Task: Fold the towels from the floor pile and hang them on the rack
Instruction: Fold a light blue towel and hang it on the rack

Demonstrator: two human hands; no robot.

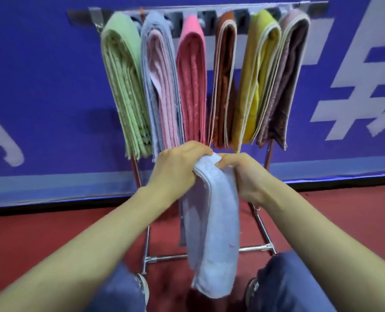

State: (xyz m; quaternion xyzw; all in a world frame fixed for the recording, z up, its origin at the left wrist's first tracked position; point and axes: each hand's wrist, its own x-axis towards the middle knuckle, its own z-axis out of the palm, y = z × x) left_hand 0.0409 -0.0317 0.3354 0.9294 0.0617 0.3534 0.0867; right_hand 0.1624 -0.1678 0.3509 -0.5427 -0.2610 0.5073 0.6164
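Note:
A pale blue towel [214, 224] hangs doubled over in front of me, its lower end near my feet. My left hand [178, 170] grips its top fold from the left and my right hand [243, 176] grips it from the right, knuckles close together. Behind stands the metal rack [258, 247], its top bar carrying several folded towels: green [124, 86], light blue with pink [159, 86], pink [192, 82], brown [224, 82], yellow [253, 82] and mauve [283, 82]. The floor pile is out of view.
A blue wall banner [52, 86] with white lettering runs behind the rack. The floor [52, 233] is red. My knees in blue trousers and my shoes [142, 287] sit close to the rack's lower bar.

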